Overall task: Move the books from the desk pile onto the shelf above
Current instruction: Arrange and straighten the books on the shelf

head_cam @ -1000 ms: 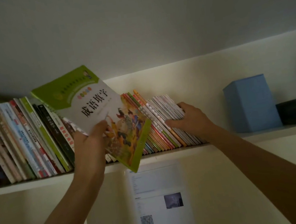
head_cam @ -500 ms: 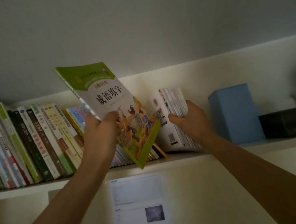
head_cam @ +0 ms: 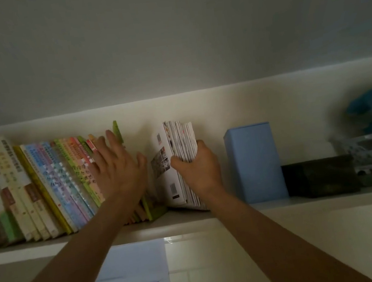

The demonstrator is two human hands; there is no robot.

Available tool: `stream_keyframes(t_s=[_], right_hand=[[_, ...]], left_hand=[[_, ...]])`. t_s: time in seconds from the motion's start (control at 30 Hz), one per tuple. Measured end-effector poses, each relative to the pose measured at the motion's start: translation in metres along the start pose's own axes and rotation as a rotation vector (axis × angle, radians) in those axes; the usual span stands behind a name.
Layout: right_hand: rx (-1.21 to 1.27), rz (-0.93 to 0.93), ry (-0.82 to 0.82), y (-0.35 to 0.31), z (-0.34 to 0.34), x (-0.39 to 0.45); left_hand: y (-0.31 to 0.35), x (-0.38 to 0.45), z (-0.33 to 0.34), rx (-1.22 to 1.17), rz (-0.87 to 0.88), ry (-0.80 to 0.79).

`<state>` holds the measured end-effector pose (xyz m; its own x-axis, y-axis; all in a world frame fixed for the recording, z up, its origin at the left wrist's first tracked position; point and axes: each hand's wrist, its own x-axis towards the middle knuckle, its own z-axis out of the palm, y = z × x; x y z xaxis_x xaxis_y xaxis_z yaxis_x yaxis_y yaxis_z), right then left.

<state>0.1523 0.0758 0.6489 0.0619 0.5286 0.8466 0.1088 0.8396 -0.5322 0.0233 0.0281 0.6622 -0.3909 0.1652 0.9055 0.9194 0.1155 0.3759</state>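
Both hands at the shelf (head_cam: 283,208), a green-covered book (head_cam: 116,131) slotted into the row.

Left hand (head_cam: 120,170), fingers spread and straight, presses flat against the green-covered book at centre frame, which leans with the row of colourful books (head_cam: 51,182) filling the left. Right hand (head_cam: 198,170) curls around a bundle of thin white booklets (head_cam: 177,156), holding them apart from the row. A blue box (head_cam: 254,162) stands just right; a dark box (head_cam: 319,176) beyond it.
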Motion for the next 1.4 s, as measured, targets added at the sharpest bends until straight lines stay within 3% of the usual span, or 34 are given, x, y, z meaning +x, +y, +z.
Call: stream_keyframes(t_s=[0.1, 0.23, 0.33, 0.5, 0.6, 0.7, 0.83, 0.93, 1.03, 1.4], right_hand=[[0.006, 0.024, -0.005, -0.004, 0.002, -0.002], [-0.026, 0.038, 0.035, -0.011, 0.006, -0.003], [-0.045, 0.036, 0.075, -0.019, 0.012, -0.007], [-0.089, -0.058, 0.031, -0.025, 0.023, -0.016], [-0.106, -0.080, -0.033, -0.028, 0.034, -0.016], [-0.173, -0.097, -0.175, -0.033, 0.039, -0.012], [-0.195, -0.065, -0.574, -0.034, 0.042, -0.013], [-0.217, -0.054, -0.718, -0.034, 0.043, -0.009], [-0.266, -0.086, -0.668, -0.033, 0.042, -0.010], [-0.207, -0.119, -0.260, -0.044, 0.089, -0.032]], left_hand=[[-0.011, 0.002, 0.000, -0.072, 0.066, 0.013], [-0.050, -0.004, -0.014, -0.192, 0.216, -0.185], [-0.079, -0.012, -0.027, -0.181, 0.384, -0.235], [-0.075, 0.003, -0.023, 0.135, 0.237, -0.296], [-0.061, 0.002, -0.006, 0.081, 0.198, -0.273], [-0.069, 0.002, -0.009, 0.008, 0.261, -0.296], [-0.110, -0.005, -0.039, -0.080, 0.356, -0.260], [-0.149, -0.007, -0.052, 0.150, 0.103, -0.276], [-0.171, 0.002, -0.061, 0.140, -0.101, -0.380], [-0.199, 0.026, -0.065, 0.004, 0.002, -0.473]])
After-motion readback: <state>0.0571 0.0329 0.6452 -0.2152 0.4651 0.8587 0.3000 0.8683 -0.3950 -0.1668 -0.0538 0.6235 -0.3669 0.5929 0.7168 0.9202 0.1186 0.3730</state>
